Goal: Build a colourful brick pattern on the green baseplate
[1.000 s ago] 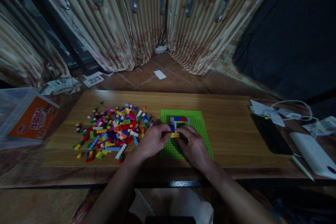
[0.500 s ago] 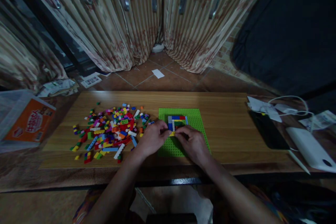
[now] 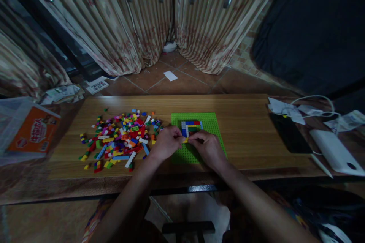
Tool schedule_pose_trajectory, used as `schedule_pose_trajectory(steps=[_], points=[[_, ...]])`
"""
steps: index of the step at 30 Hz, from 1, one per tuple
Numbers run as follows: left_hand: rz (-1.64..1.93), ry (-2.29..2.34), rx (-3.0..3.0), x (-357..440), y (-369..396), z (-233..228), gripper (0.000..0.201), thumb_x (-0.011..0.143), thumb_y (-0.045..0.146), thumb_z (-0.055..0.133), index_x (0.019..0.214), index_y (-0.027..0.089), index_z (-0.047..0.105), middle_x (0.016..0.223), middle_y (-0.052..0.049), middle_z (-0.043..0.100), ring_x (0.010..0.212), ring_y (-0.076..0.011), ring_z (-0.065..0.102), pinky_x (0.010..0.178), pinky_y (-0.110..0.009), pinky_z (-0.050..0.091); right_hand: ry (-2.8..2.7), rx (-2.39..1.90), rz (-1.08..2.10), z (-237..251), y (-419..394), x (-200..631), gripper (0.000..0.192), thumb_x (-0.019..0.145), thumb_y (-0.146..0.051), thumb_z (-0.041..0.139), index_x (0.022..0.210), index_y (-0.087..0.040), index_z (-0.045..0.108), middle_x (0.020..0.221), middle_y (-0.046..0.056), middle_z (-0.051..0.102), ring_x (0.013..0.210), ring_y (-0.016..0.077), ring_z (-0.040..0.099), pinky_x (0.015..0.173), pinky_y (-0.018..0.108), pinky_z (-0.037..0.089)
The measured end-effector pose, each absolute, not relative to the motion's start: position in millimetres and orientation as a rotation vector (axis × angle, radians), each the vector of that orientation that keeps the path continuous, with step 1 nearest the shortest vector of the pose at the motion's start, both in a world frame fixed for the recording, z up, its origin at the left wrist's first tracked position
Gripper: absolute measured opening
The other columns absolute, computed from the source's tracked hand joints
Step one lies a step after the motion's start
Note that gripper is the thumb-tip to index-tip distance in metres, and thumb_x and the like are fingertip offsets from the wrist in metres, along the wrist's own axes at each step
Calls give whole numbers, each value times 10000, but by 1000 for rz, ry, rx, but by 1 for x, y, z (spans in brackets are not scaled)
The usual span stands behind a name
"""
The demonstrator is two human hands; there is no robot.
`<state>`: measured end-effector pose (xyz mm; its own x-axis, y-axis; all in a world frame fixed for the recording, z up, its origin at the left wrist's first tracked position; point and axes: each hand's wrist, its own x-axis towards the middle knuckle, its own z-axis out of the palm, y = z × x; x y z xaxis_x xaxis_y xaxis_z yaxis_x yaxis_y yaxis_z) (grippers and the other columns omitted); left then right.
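My left hand (image 3: 165, 145) and right hand (image 3: 207, 148) meet fingertip to fingertip over a small yellow brick (image 3: 185, 140), pinched between them. It sits at the near-left corner of the brick frame (image 3: 191, 126) on the green baseplate (image 3: 211, 125), equally close to both hands; I cannot tell its long axis.

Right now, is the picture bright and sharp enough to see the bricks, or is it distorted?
Head view: dim overall, corners nearly black; the baseplate and loose bricks stay readable; the table edge and curtains bend from wide-lens distortion.
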<state>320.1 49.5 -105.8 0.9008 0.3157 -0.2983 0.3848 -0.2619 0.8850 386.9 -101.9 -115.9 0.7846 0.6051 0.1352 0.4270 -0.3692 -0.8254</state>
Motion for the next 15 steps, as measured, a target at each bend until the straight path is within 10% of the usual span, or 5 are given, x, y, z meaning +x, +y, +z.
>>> schedule_pose_trajectory(steps=[15], points=[[-13,495,1821,314,52,-107,85,800,241,501,763,176,541,626,36,587,539,-111,609,476,-202,444,-585,-2006,285,-108,-116,411,296,793,-449,584,808,-186,720,782,48,722,710,192,644,661,304,481]])
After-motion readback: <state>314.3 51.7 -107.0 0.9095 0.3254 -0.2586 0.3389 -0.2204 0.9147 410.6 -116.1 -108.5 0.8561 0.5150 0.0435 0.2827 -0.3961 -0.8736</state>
